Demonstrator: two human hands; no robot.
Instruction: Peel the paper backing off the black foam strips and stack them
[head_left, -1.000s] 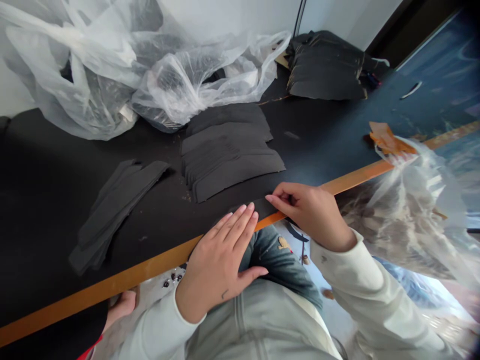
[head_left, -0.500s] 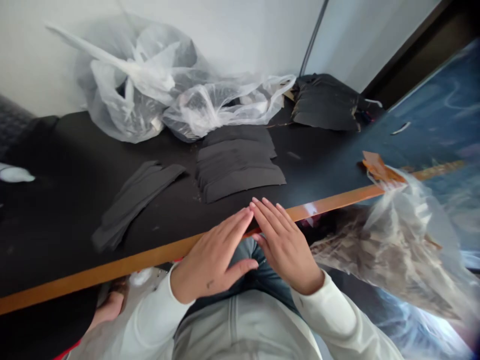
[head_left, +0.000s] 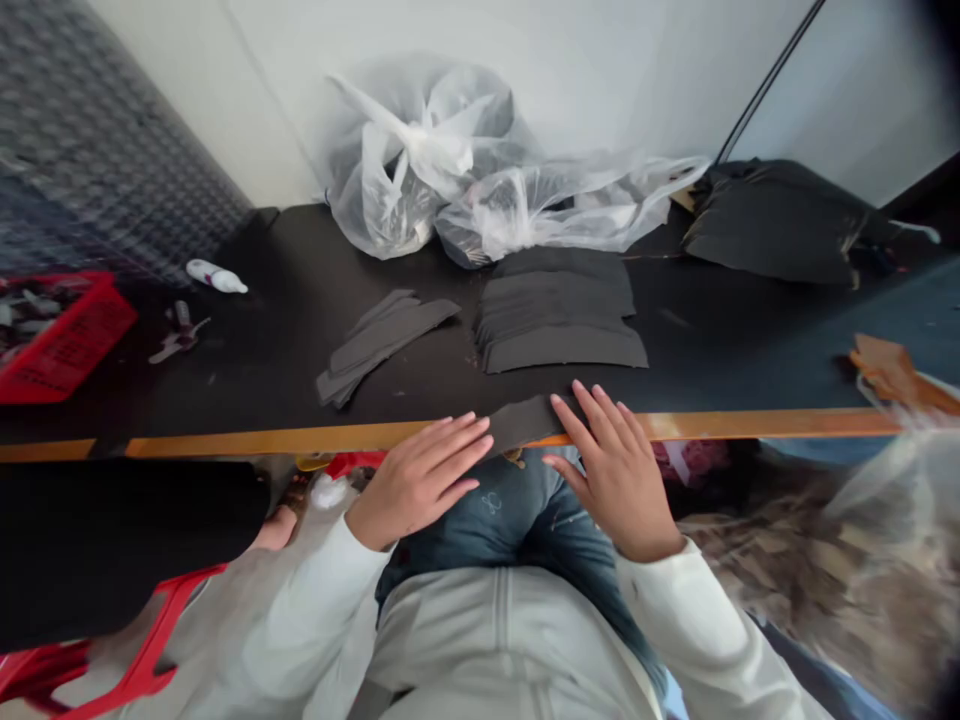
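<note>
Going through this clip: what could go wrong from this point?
The dark strip seems to jut past the orange table edge between the left hand and right hand, so it could slip off toward the lap. The stacked dark pieces nearly match the black tabletop, so a loose piece might be hard to spot or get mixed in.

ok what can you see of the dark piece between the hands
The dark piece is a flat, matte charcoal strip that looks like foam sheet. It lies on the black table, angled across the orange edge strip. The fingertips of the right hand rest on its right end, while the left hand sits at its left end, touching it or nearly so. It lies apart from the stack of similar sheets behind it.
</note>
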